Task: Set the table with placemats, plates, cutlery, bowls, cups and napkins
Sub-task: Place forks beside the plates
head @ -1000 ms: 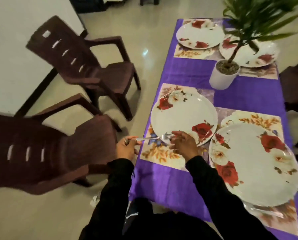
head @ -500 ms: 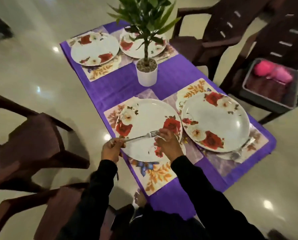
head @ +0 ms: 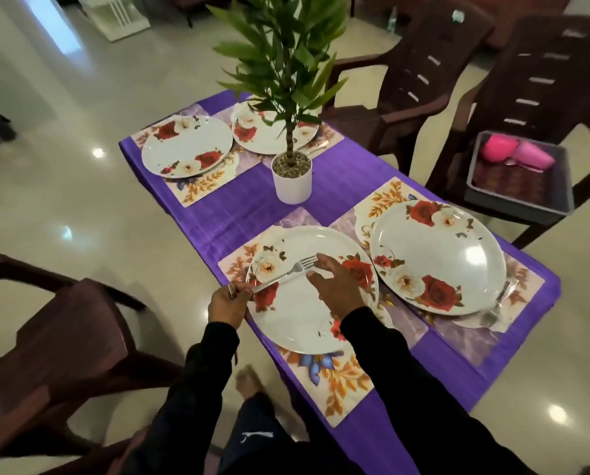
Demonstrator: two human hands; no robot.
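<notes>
Left hand (head: 227,303) grips the handle end of the fork (head: 284,272), fingers curled round it. Right hand (head: 334,286) hovers loose and open over the near plate (head: 297,320), one fingertip at the tines; contact unclear. Fork is held above that plate, tines pointing away. Plate sits on a floral placemat (head: 341,382) on the purple counter (head: 245,207). Second plate (head: 437,255) just right. Two more plates beyond the potted plant (head: 291,176). Pink cups (head: 516,154) in a grey tray (head: 516,204) on a chair.
</notes>
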